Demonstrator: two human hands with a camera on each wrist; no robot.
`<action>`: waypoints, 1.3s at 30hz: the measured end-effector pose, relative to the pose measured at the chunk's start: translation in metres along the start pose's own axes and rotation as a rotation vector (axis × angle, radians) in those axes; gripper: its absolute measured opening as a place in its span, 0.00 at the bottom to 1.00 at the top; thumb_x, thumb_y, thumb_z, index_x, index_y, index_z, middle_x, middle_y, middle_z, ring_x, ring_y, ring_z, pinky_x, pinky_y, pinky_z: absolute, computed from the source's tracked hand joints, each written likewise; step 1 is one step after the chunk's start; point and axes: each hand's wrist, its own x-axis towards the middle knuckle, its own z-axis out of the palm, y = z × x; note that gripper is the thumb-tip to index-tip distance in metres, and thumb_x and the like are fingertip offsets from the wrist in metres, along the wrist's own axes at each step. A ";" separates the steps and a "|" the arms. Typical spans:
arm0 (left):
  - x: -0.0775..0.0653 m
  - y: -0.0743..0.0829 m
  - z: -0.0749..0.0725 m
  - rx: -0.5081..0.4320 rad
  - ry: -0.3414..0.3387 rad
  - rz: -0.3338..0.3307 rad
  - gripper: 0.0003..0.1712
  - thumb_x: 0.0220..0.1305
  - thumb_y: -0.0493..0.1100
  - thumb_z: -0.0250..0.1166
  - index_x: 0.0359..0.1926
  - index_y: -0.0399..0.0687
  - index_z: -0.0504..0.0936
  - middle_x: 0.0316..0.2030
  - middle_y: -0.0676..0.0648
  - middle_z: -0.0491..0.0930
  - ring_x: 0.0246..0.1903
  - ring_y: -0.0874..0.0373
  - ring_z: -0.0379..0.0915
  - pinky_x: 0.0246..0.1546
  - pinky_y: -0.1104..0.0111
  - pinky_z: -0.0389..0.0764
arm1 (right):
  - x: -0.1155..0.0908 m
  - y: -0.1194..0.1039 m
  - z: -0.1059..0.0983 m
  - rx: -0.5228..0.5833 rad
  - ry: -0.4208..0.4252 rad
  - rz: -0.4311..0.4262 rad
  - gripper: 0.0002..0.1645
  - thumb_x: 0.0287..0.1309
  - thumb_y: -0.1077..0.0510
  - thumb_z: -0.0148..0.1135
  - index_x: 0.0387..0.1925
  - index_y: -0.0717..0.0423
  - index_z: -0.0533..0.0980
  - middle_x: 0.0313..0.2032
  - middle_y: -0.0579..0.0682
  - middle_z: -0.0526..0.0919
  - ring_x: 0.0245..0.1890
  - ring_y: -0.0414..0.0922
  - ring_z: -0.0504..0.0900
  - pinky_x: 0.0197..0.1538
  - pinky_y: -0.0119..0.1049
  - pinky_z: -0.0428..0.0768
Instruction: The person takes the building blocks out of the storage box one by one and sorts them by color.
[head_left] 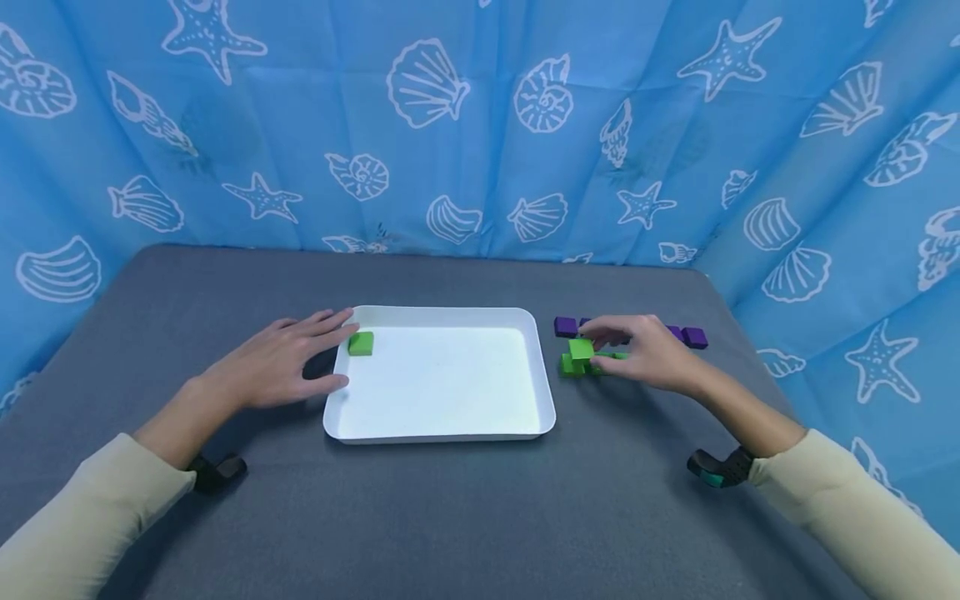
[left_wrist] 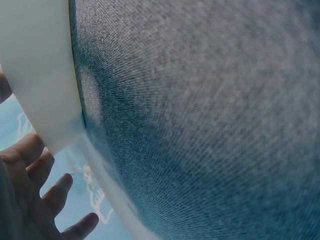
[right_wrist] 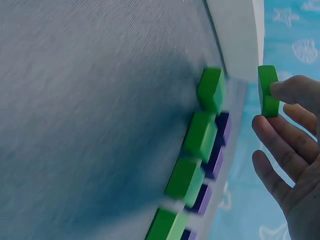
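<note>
My right hand (head_left: 637, 350) pinches a green block (right_wrist: 268, 91) between thumb and fingers, lifted over a row of green blocks (right_wrist: 200, 136) on the table. Just behind them runs a row of purple blocks (head_left: 566, 327), partly hidden by this hand. My left hand (head_left: 281, 362) lies at the left end of a white tray (head_left: 442, 438), its fingers spread and reaching to the rim; it holds nothing. One green block (head_left: 361, 343) sits inside the tray near the upper left corner, close to those fingertips.
Grey cloth covers the table (head_left: 450, 517), and the tray stands about midway across it. Behind and to the right hangs a blue curtain (head_left: 480, 125) with white shell and starfish prints. A dark wrist device (head_left: 722, 468) sits at the right cuff, another (head_left: 217, 473) at the left.
</note>
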 end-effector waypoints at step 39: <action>-0.001 0.001 0.000 -0.006 -0.002 -0.019 0.48 0.67 0.71 0.54 0.78 0.53 0.55 0.78 0.45 0.50 0.74 0.40 0.49 0.65 0.34 0.55 | -0.103 0.099 -0.014 -0.089 0.266 0.210 0.21 0.58 0.69 0.67 0.54 0.67 0.78 0.45 0.65 0.85 0.40 0.23 0.76 0.40 0.19 0.77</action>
